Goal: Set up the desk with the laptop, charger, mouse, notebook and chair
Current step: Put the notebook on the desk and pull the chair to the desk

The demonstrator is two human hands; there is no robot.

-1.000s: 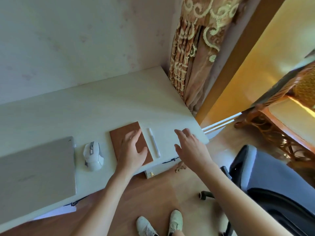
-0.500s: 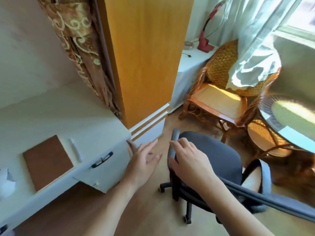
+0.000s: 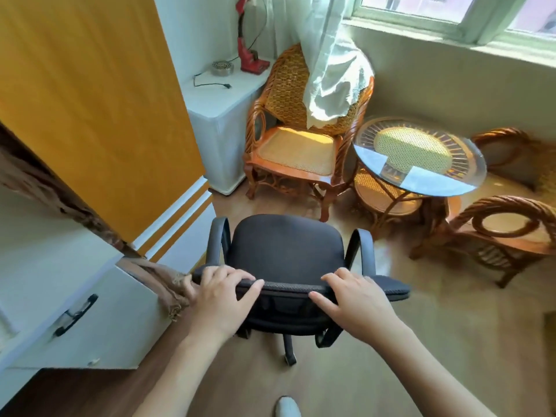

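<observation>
A black office chair [image 3: 287,251] with two armrests stands on the wooden floor in front of me, its seat facing away. My left hand [image 3: 221,296] rests on the left part of the backrest's top edge, fingers curled over it. My right hand [image 3: 355,299] lies on the right part of the same edge. The white desk [image 3: 45,266] is at the left, with a drawer and its black handle [image 3: 75,314] showing. Laptop, mouse, notebook and charger are out of view.
An orange panel [image 3: 99,109] and a brown curtain [image 3: 156,281] stand left of the chair. Beyond it are a wicker chair [image 3: 301,152], a round glass-topped table [image 3: 418,158], more wicker chairs at the right and a white cabinet [image 3: 222,97]. My shoe [image 3: 287,407] shows below.
My view swung right from the desk to the chair. Both hands left the desk area and now lie on the top of the chair's backrest.
</observation>
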